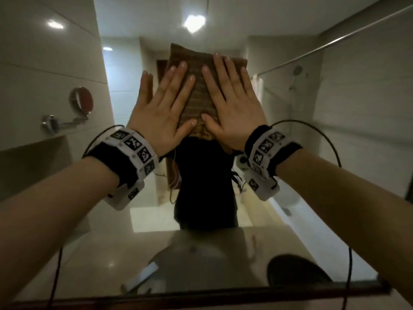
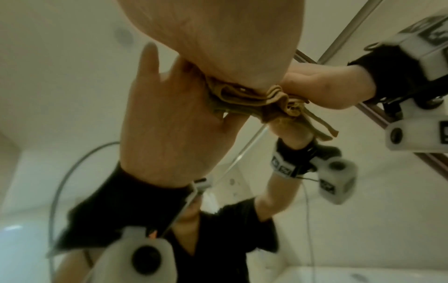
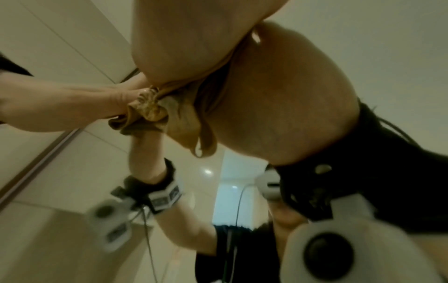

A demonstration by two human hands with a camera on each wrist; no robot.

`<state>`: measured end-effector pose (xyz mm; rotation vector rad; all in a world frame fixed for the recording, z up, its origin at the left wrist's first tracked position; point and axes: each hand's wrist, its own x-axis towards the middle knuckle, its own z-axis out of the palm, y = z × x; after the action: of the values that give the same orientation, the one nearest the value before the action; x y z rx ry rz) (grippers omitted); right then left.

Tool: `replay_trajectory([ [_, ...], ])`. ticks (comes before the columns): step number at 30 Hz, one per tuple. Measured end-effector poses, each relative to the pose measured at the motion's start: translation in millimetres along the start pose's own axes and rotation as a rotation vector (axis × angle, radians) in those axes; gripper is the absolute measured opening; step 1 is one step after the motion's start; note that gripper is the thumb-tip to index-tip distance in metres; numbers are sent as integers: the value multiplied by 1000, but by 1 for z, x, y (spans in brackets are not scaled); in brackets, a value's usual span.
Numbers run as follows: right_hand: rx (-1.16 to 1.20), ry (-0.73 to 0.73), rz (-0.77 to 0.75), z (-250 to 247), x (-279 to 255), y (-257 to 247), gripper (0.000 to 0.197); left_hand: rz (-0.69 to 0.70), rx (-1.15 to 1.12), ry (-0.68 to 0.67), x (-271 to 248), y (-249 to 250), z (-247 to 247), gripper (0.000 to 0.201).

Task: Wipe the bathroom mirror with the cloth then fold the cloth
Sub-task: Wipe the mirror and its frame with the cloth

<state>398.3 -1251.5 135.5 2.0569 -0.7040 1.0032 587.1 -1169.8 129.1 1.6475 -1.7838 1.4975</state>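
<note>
Room: tiled bathroom, seen largely as reflection; a rail [image 1: 335, 43] crosses upper right, a round wall mirror [image 1: 81, 100] on an arm stands at left.
Mirror [image 1: 290, 153]: large, fills most of the head view; its lower edge meets the counter [image 1: 89, 265] near the bottom.
Cloth [image 1: 196, 86]: brown, ribbed, flat against the mirror at head height, bunched at its lower edge.
Left hand [image 1: 161, 110]: fingers straight and spread, palm pressing the cloth's left part; nothing gripped.
Right hand [image 1: 232, 106]: likewise flat and spread, pressing the cloth's right part; thumbs nearly meet.
Step in hand: wiping, judged under way; folding not yet done.
Method advised: keep both palms flat with even pressure, work in overlapping passes, and smooth the bunched edge so it leaves no streaks.
</note>
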Motion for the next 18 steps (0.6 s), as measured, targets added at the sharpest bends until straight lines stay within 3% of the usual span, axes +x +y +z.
replay_trajectory([
  [10, 69, -114, -57, 95, -232, -3, 76, 15, -165, -127, -138, 183, 87, 73],
  [18, 76, -234, 16, 135, -389, 25, 73, 38, -200, -304, -194, 332, 128, 76],
])
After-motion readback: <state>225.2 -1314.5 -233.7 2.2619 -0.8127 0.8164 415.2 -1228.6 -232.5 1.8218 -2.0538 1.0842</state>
